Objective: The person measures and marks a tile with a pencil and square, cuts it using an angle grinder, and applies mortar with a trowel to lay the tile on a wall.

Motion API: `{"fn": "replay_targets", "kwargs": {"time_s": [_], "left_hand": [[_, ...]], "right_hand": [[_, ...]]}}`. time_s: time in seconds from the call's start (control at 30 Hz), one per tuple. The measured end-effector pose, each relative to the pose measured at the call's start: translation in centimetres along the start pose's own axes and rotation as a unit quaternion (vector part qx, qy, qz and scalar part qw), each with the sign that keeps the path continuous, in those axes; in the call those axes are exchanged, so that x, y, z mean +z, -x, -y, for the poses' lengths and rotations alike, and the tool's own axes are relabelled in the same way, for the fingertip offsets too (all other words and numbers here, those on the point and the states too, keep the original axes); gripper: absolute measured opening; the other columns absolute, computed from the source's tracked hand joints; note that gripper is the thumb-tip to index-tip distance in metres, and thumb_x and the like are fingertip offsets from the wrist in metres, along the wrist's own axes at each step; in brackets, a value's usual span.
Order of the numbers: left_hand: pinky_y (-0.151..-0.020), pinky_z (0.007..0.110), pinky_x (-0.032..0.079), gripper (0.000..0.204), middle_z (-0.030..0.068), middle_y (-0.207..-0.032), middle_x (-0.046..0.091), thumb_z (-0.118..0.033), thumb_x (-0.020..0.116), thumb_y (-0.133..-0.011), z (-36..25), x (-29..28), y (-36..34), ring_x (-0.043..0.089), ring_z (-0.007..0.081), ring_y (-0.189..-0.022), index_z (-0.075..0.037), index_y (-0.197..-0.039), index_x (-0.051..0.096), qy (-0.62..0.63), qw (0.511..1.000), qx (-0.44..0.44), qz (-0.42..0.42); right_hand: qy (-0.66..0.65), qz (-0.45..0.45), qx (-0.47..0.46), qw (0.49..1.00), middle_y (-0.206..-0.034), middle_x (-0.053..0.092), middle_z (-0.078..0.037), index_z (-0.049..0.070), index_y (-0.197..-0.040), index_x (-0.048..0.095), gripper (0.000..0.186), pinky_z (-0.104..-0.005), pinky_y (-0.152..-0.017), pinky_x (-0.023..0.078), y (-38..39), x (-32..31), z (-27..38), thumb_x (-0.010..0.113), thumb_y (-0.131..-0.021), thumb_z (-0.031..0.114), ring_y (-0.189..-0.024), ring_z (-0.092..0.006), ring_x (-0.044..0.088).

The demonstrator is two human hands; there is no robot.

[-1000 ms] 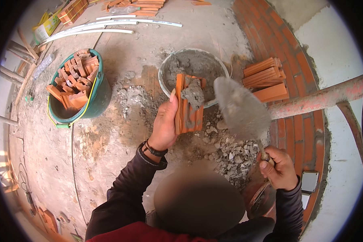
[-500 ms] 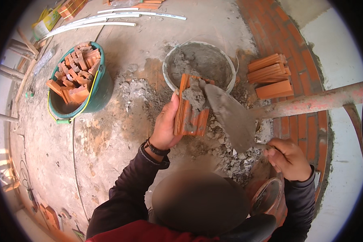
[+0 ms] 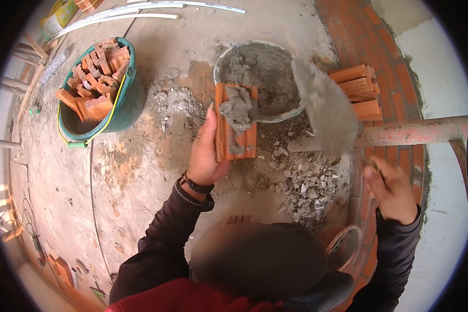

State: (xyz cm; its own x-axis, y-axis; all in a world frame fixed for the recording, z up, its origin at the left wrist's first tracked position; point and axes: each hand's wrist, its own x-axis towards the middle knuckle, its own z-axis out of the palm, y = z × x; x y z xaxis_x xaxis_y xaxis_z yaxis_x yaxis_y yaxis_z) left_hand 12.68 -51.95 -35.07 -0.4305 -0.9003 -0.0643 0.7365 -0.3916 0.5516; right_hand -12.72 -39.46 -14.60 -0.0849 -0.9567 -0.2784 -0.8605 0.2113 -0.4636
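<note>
Left hand (image 3: 205, 151) curls round a brick (image 3: 247, 138), held up near the tub (image 3: 282, 117); right hand (image 3: 395, 195), blurry, seems closed on the trowel (image 3: 328, 112). Cement (image 3: 237, 108) might plop off if the brick tips or gets bumped.

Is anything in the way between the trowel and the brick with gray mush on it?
Nothing visible is. The left hand holds the brick from its left side; the side facing the trowel in the right hand looks open. The mortar bucket shows in the gap but seems lower down.
</note>
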Motion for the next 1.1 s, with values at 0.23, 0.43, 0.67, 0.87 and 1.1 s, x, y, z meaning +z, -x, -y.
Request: {"fn": "replay_targets", "kwargs": {"time_s": [0.23, 0.43, 0.67, 0.87, 1.1], "left_hand": [[-0.109, 0.040, 0.038, 0.058, 0.0081, -0.141, 0.049, -0.047, 0.026, -0.106, 0.1, -4.5, 2.7, 0.049, 0.0216, -0.128, -0.006, -0.146, 0.036, -0.022, 0.998, 0.020, -0.058], [-0.110, 0.040, 0.037, 0.057, 0.0076, -0.142, 0.049, -0.045, 0.024, -0.106, 0.9, -5.5, 3.9, 0.047, 0.0211, -0.130, -0.007, -0.146, 0.036, -0.033, 0.996, 0.007, -0.087], [-0.110, 0.039, 0.036, 0.057, 0.0075, -0.143, 0.048, -0.045, 0.026, -0.106, 0.6, -7.5, 4.3, 0.047, 0.0206, -0.130, -0.006, -0.146, 0.036, -0.025, 0.993, -0.014, -0.118], [-0.110, 0.039, 0.037, 0.057, 0.0075, -0.142, 0.049, -0.045, 0.027, -0.106, 0.6, -7.9, 3.9, 0.048, 0.0206, -0.130, -0.006, -0.146, 0.036, -0.026, 0.994, -0.013, -0.108], [-0.106, 0.037, 0.040, 0.056, 0.0079, -0.136, 0.054, -0.046, 0.027, -0.106, 1.1, -8.0, 3.2, 0.052, 0.0196, -0.125, -0.006, -0.142, 0.041, -0.018, 0.992, -0.015, -0.126]], "right_hand": [[0.379, -0.077, -0.078, 0.919, -0.091, 0.066, -0.021, 0.000, -0.092, 0.064, 0.021, -0.0483, -0.075, 0.050, -13.4, 2.4, -0.1, 0.057, -0.093, 0.020, -0.088, -0.0394, 0.064], [0.482, -0.031, -0.034, 0.875, -0.100, 0.069, -0.018, 0.001, -0.095, 0.069, 0.021, -0.0445, -0.082, 0.054, -23.9, 4.1, 0.5, 0.052, -0.090, 0.013, -0.096, -0.0346, 0.067], [0.501, 0.107, -0.114, 0.851, -0.092, 0.068, -0.022, -0.005, -0.086, 0.067, 0.024, -0.0446, -0.075, 0.054, -30.2, 5.4, 1.3, 0.059, -0.088, 0.017, -0.087, -0.0362, 0.068], [0.318, 0.212, -0.025, 0.924, -0.064, 0.060, -0.014, -0.005, -0.073, 0.061, 0.034, -0.0391, -0.047, 0.048, -30.5, 4.0, 2.6, 0.060, -0.093, 0.022, -0.048, -0.0235, 0.057], [0.080, 0.239, 0.123, 0.960, -0.059, 0.052, -0.002, 0.005, -0.077, 0.058, 0.031, -0.0319, -0.040, 0.040, -30.3, 3.4, 1.5, 0.057, -0.096, 0.028, -0.044, -0.0126, 0.049]]}}
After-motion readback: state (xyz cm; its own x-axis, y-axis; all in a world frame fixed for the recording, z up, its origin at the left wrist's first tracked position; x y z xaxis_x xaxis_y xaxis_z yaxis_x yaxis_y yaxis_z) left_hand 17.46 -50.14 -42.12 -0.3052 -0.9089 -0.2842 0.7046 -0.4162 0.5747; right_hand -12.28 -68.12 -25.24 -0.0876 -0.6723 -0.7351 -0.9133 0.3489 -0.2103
